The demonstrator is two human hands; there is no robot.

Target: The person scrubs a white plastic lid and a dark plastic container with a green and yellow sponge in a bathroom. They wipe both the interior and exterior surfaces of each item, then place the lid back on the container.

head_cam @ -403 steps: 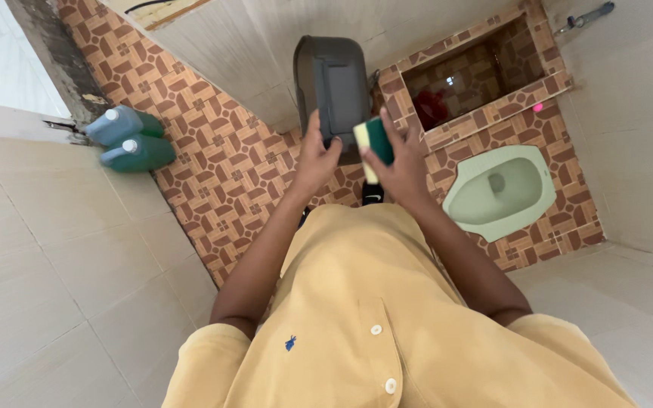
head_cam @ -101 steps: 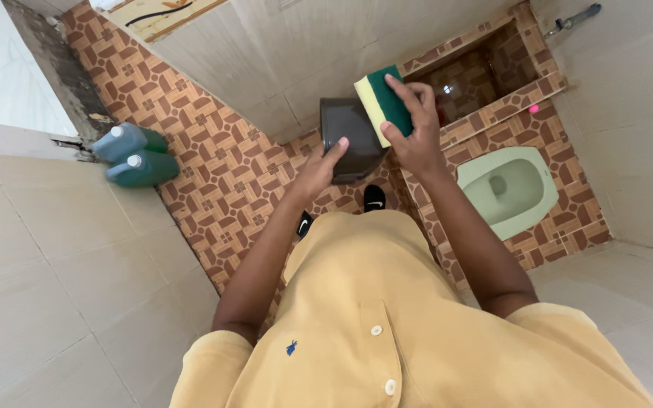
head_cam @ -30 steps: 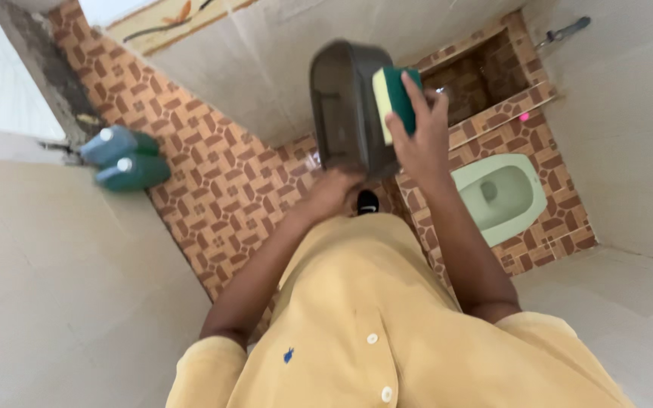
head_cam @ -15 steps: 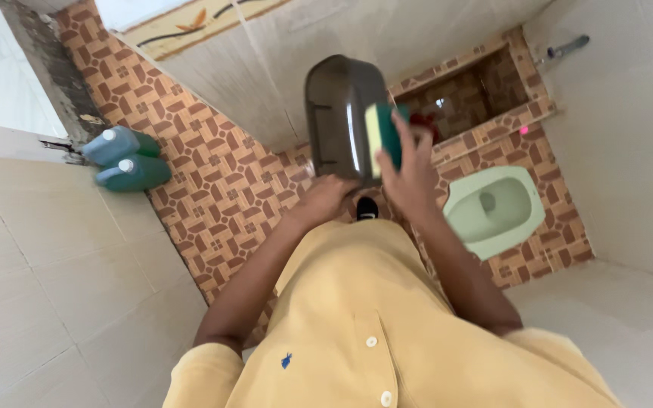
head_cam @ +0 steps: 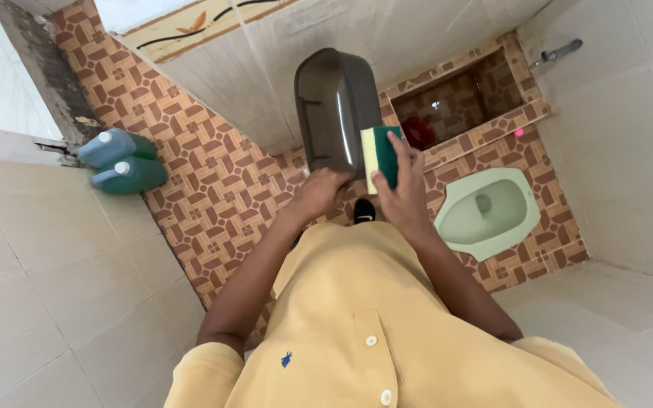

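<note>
a dark grey-brown translucent plastic container [head_cam: 334,109] with rounded corners is held up in the air, stood on end, its open hollow side facing left and toward the viewer; an inner ledge shows in its upper part. its lower end rests in the left hand [head_cam: 322,190]. a rectangular sponge [head_cam: 381,155], yellow foam on its left and a green scouring layer on its right, stands upright, pressed against the container's lower right edge and gripped by the right hand [head_cam: 403,195].

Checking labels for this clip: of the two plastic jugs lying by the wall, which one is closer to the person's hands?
The greener jug with the white cap, the lower of the pair. The bluer jug lies just above it, nearer the doorway edge, farther from the left hand.
</note>
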